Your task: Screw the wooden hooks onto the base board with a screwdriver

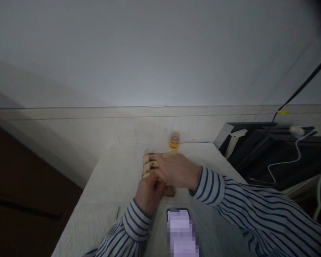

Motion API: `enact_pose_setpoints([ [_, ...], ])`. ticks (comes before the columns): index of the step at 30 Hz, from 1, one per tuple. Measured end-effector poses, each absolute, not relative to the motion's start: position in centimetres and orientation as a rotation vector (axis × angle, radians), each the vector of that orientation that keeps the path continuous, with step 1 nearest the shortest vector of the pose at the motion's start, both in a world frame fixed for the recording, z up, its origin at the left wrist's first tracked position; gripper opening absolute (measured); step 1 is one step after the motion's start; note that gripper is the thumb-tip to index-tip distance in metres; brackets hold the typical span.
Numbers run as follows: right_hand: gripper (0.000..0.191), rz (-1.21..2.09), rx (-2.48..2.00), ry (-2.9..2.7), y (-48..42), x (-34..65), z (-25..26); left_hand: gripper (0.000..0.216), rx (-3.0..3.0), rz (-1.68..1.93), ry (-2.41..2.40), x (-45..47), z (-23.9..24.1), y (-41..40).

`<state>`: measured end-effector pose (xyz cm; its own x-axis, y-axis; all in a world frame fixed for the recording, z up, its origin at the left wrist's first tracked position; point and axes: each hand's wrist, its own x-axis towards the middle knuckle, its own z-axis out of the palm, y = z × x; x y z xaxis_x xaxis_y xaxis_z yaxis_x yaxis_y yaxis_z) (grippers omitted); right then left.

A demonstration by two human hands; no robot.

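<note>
Two bare hands meet over a slatted wooden piece (pixel 146 159), which is the landmark here; it sits toward the far side of the white-covered counter (pixel 107 175), and whether it lies flat or is partly lifted cannot be told. Farthest left, on the near side of the wooden piece and well apart from it, lies a thin dark rod (pixel 118 212); a sweep of the left sleeve (pixel 137 221) might roll it away. Next, at the near left edge of the wooden piece, is the left hand (pixel 150 192), its fingers curled in close to one another; what they pinch, if anything, is hidden. Should that hidden grip be loose, a small part could slip out and drop unnoticed. Just beyond the wooden piece stands a small yellow container (pixel 174 140) with a clear-looking top; a hard push away from the body could drive the wood into it and tip it. Across the right part of the wooden piece lies the right hand (pixel 175 170), its fingers bent down over the slats; how firmly they grip cannot be seen. With the hands so close, uneven pressure might twist the wood or trap a fingertip between slats. On the near side of the wooden piece, slightly right, a lit phone (pixel 178 226) could be struck by anything dropped.
</note>
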<state>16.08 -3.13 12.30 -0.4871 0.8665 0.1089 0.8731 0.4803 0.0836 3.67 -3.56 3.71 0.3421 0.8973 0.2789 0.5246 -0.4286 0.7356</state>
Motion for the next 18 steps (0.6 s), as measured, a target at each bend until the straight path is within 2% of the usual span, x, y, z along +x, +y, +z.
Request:
enact_pose_setpoints([
  [3, 0.020, -0.185, -1.586, -2.631, -3.5, 16.1, 13.3, 0.015, 2.050, 0.946, 1.202, 3.3, 4.3, -4.0],
  [8, 0.021, -0.159, -1.623, -2.562, -5.0, 17.5, 15.1, 0.037, 1.901, 1.038, 1.187, 2.2, 5.2, -4.7],
  [10, 0.019, -0.120, -1.607, -2.521, -6.3, 18.5, 15.6, 0.039, 1.834, 1.101, 1.230, 1.5, 5.7, -4.9],
  [14, 0.025, 0.331, -1.440, -2.270, -9.6, 20.8, 15.2, 0.040, 1.661, 1.157, 1.283, 0.5, 7.3, -5.3],
  [18, 0.032, 0.457, -1.435, -2.107, -12.7, 22.5, 13.2, 0.043, 1.452, 1.020, 1.085, 0.7, 8.5, -6.5],
])
